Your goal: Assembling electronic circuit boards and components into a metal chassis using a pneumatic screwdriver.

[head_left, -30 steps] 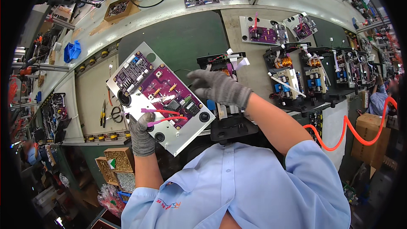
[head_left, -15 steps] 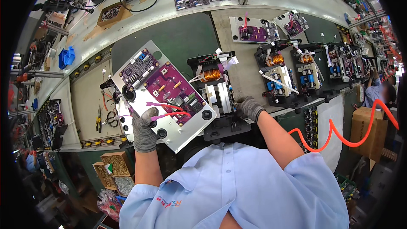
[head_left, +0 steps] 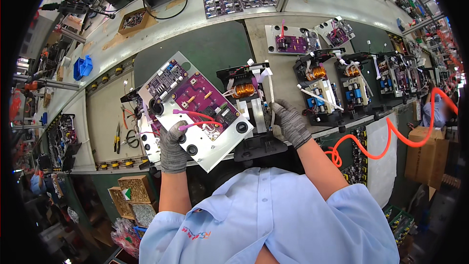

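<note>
My left hand (head_left: 173, 147), in a grey knit glove, is closed on the lower left edge of a silver metal plate (head_left: 205, 155). The plate is tilted and carries a purple circuit board (head_left: 202, 99), a smaller board with dense parts and red wires. To its right stands a black-framed power unit (head_left: 249, 110) with a copper coil (head_left: 243, 90). My gloved right hand (head_left: 291, 123) pinches the near end of a white flat cable (head_left: 271, 90) along that unit's right side. The fingertips are partly hidden.
More coil units (head_left: 320, 93) line the bench to the right, with two plate-mounted boards (head_left: 292, 41) behind them. Pliers (head_left: 117, 139) and scissors (head_left: 132, 138) lie at left. A coiled orange air hose (head_left: 386, 154) hangs at right, before a cardboard box (head_left: 425, 159).
My right hand has moved up along the unit and now holds the white flat cable, which is drawn straight toward me. The plate in my left hand has shifted slightly right.
</note>
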`<action>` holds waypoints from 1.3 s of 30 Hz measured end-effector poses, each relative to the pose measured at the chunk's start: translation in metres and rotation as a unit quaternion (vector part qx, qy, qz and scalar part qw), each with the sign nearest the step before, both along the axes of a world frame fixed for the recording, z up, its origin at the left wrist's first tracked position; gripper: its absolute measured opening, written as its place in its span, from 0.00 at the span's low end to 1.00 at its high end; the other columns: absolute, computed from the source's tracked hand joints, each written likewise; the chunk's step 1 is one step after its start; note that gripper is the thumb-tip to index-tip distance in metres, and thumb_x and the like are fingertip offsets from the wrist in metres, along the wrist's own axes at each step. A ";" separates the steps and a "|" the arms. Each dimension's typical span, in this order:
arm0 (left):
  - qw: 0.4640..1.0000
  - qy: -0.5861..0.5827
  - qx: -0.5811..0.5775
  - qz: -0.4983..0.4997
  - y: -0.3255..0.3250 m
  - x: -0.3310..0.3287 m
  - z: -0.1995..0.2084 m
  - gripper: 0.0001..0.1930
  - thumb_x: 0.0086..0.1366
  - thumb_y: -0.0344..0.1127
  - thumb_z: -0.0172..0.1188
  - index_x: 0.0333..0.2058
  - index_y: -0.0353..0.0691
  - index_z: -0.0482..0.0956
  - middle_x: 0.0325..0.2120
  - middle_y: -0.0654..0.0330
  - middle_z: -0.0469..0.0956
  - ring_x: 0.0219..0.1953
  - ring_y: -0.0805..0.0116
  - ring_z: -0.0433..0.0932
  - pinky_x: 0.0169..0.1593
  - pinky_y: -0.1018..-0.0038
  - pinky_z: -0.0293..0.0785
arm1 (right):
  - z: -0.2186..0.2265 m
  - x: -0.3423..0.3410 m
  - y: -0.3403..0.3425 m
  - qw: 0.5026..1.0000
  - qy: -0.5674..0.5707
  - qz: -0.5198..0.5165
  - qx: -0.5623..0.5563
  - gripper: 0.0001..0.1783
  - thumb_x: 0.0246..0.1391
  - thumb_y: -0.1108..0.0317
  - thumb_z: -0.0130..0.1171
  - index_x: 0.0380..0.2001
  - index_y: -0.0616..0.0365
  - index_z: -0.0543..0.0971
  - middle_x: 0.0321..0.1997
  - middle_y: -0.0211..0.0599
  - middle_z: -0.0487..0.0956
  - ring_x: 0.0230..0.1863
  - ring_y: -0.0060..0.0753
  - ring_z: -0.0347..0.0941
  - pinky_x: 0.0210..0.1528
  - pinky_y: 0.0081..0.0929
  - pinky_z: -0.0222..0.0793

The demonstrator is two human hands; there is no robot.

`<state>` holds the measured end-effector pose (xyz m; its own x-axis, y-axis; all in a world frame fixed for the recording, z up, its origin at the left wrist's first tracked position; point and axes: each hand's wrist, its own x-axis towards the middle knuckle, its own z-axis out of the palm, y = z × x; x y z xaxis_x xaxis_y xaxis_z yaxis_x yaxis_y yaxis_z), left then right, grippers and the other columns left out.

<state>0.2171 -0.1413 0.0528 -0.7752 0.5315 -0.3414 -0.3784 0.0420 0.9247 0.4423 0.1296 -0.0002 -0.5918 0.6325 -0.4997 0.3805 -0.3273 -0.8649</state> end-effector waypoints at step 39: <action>0.960 -0.201 0.168 -0.093 0.037 0.020 -0.024 0.37 0.50 0.44 0.75 0.56 0.37 0.69 0.42 0.57 0.79 0.43 0.61 0.83 0.48 0.64 0.83 | 0.060 -0.017 -0.033 0.845 0.380 0.131 -0.354 0.20 0.54 0.56 0.67 0.42 0.60 0.79 0.22 0.25 0.70 0.20 0.16 0.60 0.24 0.19 0.58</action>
